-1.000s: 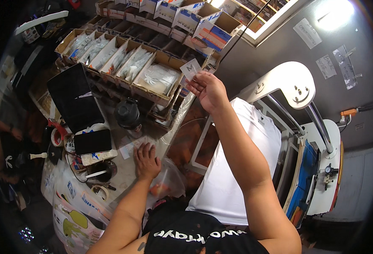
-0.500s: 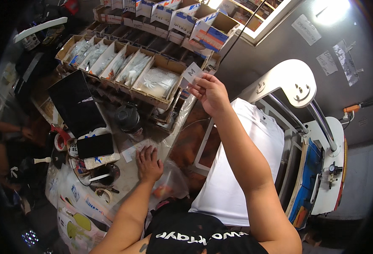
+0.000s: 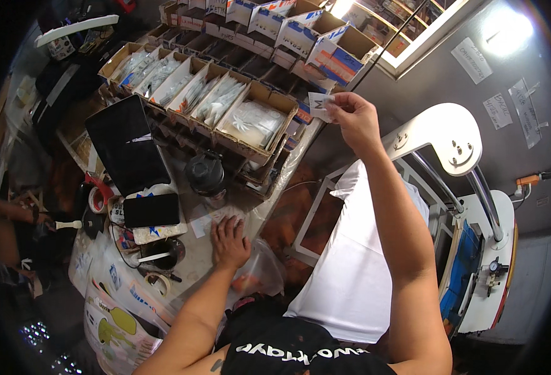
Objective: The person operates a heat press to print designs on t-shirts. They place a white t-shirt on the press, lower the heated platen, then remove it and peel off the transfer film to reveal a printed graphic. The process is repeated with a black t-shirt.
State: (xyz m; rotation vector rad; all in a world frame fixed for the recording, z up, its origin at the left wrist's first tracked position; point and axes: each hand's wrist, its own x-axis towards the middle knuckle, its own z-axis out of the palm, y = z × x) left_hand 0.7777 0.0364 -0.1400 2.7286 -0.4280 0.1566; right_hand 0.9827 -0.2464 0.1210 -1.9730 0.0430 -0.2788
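Raised over the far end of the white T-shirt [image 3: 344, 281], my right hand [image 3: 358, 122] pinches a small pale label sheet [image 3: 320, 106] with a dark printed mark between thumb and fingers. The shirt is spread over the bed of a heat press [image 3: 441, 134], and my right forearm hides part of it. My left hand [image 3: 230, 242] lies flat with fingers stretched out on the table, over some white paper slips [image 3: 202, 224]. It grips nothing.
Open cardboard bins [image 3: 257, 122] with plastic packets stand at the back. A black lidded bottle [image 3: 205, 174], a dark tablet [image 3: 125, 147], a phone [image 3: 152, 210] and tape rolls [image 3: 158, 284] crowd the table's left. At far left, a person's arm [image 3: 13, 211] shows.
My right hand has moved right with the label sheet, which has turned, and its forearm covers more of the shirt's far end. My left hand stays on the slips; the whole view has shifted slightly.
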